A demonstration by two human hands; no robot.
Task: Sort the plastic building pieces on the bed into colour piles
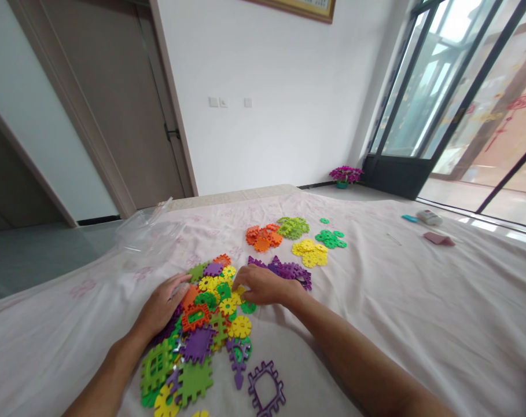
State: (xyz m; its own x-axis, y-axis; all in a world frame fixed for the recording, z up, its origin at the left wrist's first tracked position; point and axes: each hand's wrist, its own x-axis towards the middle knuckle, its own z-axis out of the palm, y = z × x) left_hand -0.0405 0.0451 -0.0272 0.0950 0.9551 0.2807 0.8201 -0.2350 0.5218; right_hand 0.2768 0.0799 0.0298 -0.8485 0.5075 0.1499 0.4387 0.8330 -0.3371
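Observation:
A mixed pile of plastic interlocking building pieces lies on the cloth before me. It holds yellow notched discs (240, 326), green discs, a purple square plate (198, 344), lime square plates (195, 380) and an orange frame piece (195, 317). At the pile's left edge rests my left hand (162, 302), fingers stretched out against the pieces. My right hand (263, 284) reaches over the pile's right side, its fingers curled down and closed at a yellow disc (237, 294). The fingertips are partly hidden. Just behind that hand lie purple pieces (289, 270).
Sorted heaps sit farther back: orange pieces (263, 237), lime discs (293, 227), yellow discs (310, 253) and green discs (331, 238). A clear plastic bag (147, 231) lies back left. A purple frame piece (266, 389) is near me. A pink cloth (438, 238) lies right.

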